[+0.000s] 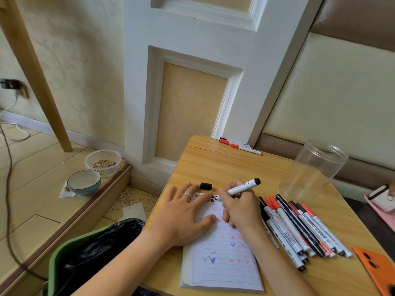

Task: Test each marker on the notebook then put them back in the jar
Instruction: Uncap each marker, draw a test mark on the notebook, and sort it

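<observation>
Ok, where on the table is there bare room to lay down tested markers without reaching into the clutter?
Bare wood lies between the black cap and the three markers at the far edge, left of the jar. Another patch sits near the front edge, between the marker pile and the orange phone case. Around the notebook and both hands it is crowded.

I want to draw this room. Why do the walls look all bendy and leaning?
In the head view, the wide-angle lens bends straight lines, so the white wall panel leans near the edges; soft daylight leaves only faint shadows under the hands, and the clear jar shows light glare.
</observation>
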